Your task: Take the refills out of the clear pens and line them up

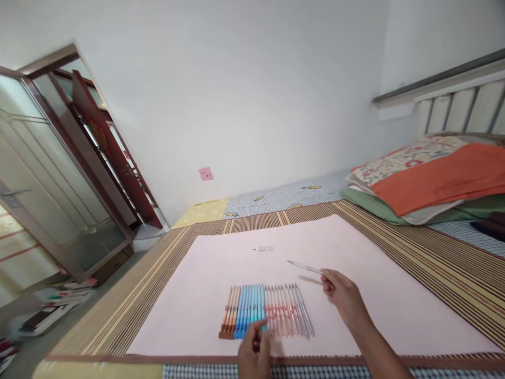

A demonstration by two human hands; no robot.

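At the far left of the room a glass door [59, 200] stood by the white wall [244, 95], with books [51, 308] stacked on the floor below. On the bed, a striped woven mat [118, 305] carried a pink sheet [189, 295]. A row of pens [266, 310], orange, blue and clear, lay side by side on it. The left hand [254, 352] curled over the blue pens' near ends; I could not tell its grip. The right hand [343, 295] pinched a clear pen [303, 267] above the sheet. Pillows [434, 179] lay far right.
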